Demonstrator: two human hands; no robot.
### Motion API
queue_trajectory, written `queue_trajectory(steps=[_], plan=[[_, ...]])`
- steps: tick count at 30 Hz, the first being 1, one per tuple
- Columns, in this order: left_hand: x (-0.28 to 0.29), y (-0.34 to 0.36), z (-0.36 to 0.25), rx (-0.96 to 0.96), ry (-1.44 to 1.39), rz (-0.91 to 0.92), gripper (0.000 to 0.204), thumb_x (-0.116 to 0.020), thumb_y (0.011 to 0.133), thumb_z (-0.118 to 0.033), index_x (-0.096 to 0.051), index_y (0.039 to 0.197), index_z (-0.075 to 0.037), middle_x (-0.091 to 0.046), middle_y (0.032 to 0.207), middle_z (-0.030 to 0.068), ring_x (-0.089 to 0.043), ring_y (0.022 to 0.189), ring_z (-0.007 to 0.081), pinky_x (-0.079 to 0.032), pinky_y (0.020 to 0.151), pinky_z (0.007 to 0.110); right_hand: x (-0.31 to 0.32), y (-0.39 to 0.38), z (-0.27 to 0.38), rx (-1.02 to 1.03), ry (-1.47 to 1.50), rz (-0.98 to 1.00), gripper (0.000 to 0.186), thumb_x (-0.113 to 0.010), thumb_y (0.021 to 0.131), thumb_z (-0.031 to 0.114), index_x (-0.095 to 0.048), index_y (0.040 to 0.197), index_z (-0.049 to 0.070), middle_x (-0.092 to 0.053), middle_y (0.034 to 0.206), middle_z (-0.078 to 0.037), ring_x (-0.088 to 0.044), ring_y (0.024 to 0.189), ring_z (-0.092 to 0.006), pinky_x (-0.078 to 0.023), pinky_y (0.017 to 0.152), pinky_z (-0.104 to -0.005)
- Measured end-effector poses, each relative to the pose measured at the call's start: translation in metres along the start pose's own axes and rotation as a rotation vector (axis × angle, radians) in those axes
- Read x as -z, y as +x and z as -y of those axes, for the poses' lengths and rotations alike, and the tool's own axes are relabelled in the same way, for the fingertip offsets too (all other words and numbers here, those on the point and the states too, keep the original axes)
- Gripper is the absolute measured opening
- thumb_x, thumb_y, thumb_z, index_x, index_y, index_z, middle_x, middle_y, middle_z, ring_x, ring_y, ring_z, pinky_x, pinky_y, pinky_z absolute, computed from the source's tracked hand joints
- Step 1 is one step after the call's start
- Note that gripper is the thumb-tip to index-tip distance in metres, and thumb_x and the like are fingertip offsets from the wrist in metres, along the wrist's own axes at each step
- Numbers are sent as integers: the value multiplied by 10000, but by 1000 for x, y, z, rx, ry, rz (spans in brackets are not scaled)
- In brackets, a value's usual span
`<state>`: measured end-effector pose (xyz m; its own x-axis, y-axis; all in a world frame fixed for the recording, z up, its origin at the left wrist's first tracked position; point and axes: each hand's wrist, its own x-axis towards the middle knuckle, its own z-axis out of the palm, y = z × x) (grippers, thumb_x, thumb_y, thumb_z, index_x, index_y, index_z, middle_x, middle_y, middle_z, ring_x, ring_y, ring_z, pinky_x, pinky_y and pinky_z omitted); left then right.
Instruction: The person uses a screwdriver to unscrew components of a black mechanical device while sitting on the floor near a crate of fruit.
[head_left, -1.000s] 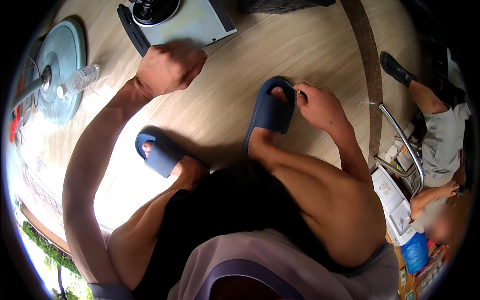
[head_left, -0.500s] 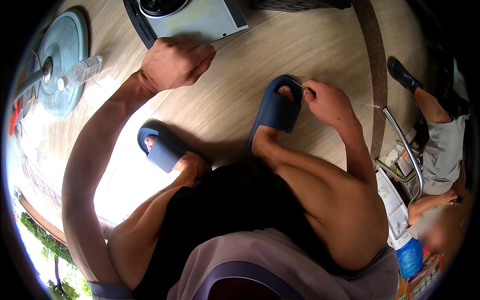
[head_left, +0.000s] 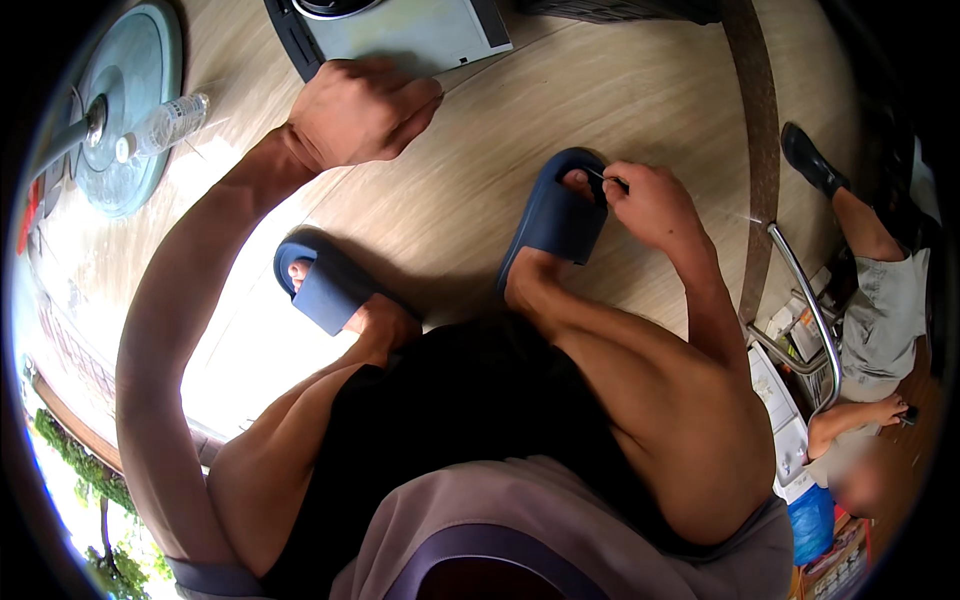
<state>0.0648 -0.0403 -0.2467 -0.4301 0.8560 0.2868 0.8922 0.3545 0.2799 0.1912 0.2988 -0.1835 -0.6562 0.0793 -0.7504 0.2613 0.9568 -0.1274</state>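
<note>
At the top, a light-grey flat appliance (head_left: 420,38) with black edges and a black, metal-ringed round part lies on the floor, partly cut off by the picture's rim. My left hand (head_left: 365,112) is closed, back upward, against its near edge. The fingertips are hidden, so what they grip does not show. Farther right, my right hand (head_left: 655,203) pinches a small tool (head_left: 622,184) with a dark handle and a thin metal shaft. It is held beside the front of the blue slipper (head_left: 560,215) on my right foot, its shaft pointing left.
A clear plastic bottle (head_left: 178,122) lies by a round pale-blue base (head_left: 120,170) with a metal pole. My left foot wears another blue slipper (head_left: 325,285). A black crate-like object (head_left: 620,8) is at the top. On the right are a metal frame (head_left: 815,300) and a seated person (head_left: 880,320).
The whole view has shifted slightly, with the appliance now a little higher and farther right. Both hands keep nearly the same poses, and the tool stays in my right hand.
</note>
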Motion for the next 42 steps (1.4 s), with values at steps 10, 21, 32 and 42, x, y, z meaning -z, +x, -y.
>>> queue_trajectory(steps=[10, 21, 32, 42], plan=[[-10, -8, -3, 10, -32, 11, 130, -739, 865, -166, -733, 972, -93, -645, 714, 52, -642, 629, 220, -558, 583, 340, -11, 1, 2, -27, -25, -16, 274, -641, 946, 256, -712, 1099, 41, -718, 997, -220, -683, 935, -412, -530, 818, -464], [-9, -5, 1, 22, 46, 53, 137, -705, 904, -218, -725, 989, -112, -659, 718, 57, -675, 678, 220, -578, 599, 342, -4, 1, 7, -5, -34, -61, 288, -637, 952, 286, -720, 1070, 38, -713, 946, -232, -682, 886, -416, -523, 786, -460], [-6, -4, -2, 16, 26, 43, 131, -706, 906, -205, -724, 982, -100, -675, 753, 52, -685, 703, 213, -583, 621, 332, -4, 5, 1, 20, -20, -81, 298, -638, 943, 279, -708, 1105, 39, -707, 937, -249, -686, 877, -422, -528, 780, -463], [-1, -4, -1, 24, 0, 33, 123, -724, 881, -179, -724, 971, -94, -673, 768, 60, -670, 683, 214, -577, 616, 335, -5, 11, 3, 57, -5, -138, 242, -640, 930, 236, -705, 1067, 48, -694, 879, -253, -672, 825, -436, -521, 736, -470]])
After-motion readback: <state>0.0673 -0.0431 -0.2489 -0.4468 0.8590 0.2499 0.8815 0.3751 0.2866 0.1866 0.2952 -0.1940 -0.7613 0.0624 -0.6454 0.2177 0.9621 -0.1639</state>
